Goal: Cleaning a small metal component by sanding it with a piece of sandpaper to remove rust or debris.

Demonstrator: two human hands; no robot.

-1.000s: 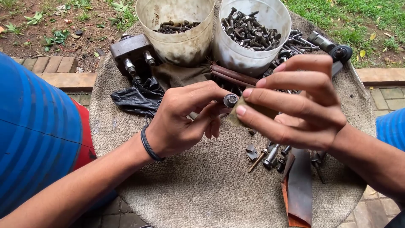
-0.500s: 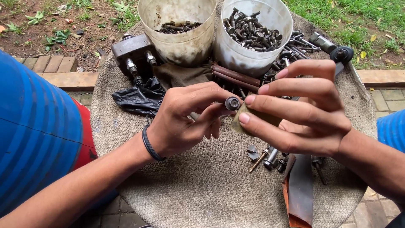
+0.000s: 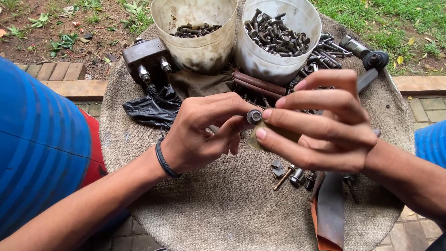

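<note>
The bolt point(image 3: 254, 116) is held above the middle of the burlap mat point(image 3: 223, 209), its round head facing the camera. The left hand point(image 3: 204, 135) pinches it between thumb and fingertips, closed narrow. The right hand point(image 3: 320, 125) is curled around a scrap of brownish cloth point(image 3: 267, 135) pressed against the bolt, fingers closed on it. Judged from its look, the bolt is steel: stiff, small, light, possibly greasy and slippery; grip it by the head or the shank. Behind the bolt stand two white buckets: the left bucket point(image 3: 200, 46) nearly empty, the right bucket point(image 3: 278, 65) full of bolts. Below the right hand lie loose bolts point(image 3: 292, 175). Left of the bolt lies a black plastic bag point(image 3: 151, 108).
</note>
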